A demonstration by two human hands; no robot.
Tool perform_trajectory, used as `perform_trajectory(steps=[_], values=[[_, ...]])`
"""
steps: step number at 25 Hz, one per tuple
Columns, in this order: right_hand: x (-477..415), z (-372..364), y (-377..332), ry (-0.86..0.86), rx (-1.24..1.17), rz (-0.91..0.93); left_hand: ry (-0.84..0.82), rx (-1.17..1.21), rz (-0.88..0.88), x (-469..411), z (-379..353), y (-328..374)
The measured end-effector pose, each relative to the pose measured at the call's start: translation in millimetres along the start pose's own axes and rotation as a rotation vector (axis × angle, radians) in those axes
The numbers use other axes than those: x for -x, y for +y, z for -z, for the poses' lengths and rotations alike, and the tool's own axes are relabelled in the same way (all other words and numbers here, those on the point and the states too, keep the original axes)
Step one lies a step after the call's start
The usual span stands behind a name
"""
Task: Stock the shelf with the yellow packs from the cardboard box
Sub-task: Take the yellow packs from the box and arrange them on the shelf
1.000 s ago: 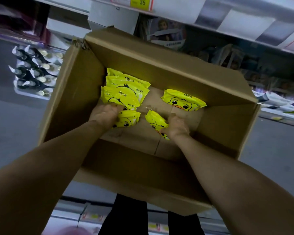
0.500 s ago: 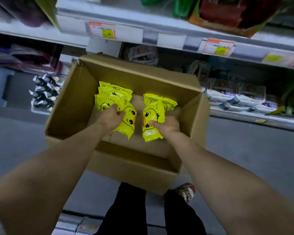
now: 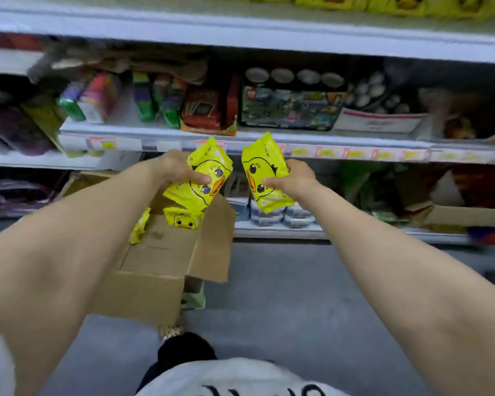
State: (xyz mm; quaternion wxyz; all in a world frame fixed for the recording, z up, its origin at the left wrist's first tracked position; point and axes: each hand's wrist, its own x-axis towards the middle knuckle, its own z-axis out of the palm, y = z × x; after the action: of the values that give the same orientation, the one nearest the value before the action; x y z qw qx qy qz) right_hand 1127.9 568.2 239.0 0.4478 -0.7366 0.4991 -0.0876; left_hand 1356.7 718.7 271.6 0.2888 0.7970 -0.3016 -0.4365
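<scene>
At the bottom edge sits the person's white shirt (image 3: pixel 240 378), with a dark trouser leg (image 3: pixel 183 352) just beyond it over the grey floor (image 3: pixel 283 295). Both bare forearms reach forward and up. Below the left forearm, the open cardboard box (image 3: pixel 155 281) stands on the floor, one flap hanging out to the right. Two loose yellow packs (image 3: pixel 183 220) with duck faces lie against its far side, and another (image 3: pixel 139 227) is partly hidden by the arm. Above the box, the left hand (image 3: pixel 173 170) grips a yellow pack (image 3: pixel 189 195), its fingers curled round the pack and the thumb pressed across the printed duck. Just beside it, but apart, the right hand (image 3: pixel 293 181) clasps a second yellow pack (image 3: pixel 262 170) by its right edge, holding it nearly upright. Behind the hands runs the middle shelf (image 3: pixel 269 138), crowded with blurred, colourful boxed goods above a row of price tags. On the top shelf (image 3: pixel 240 32), a row of yellow packs (image 3: pixel 383 1) already stands at the upper right.
</scene>
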Motion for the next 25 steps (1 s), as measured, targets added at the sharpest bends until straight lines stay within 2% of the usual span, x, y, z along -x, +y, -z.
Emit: perform_trajectory(steps=[6,11,16,21,25], values=[[33,165,5,0.116,-0.126,0.119,-0.105,-0.177,-0.197,41,-48,164],[39,262,22,0.251,-0.198,0.163,-0.127,-0.329,-0.320,48,-80,275],[29,347,52,0.333,-0.286,0.153,-0.181,-0.408,-0.418,16,-122,372],[-18,442,71,0.414,-0.343,0.130,-0.160,-0.483,-0.519,-41,-165,468],[-77,526,78,0.435,-0.311,0.104,-0.150,-0.627,-0.468,-96,-194,550]])
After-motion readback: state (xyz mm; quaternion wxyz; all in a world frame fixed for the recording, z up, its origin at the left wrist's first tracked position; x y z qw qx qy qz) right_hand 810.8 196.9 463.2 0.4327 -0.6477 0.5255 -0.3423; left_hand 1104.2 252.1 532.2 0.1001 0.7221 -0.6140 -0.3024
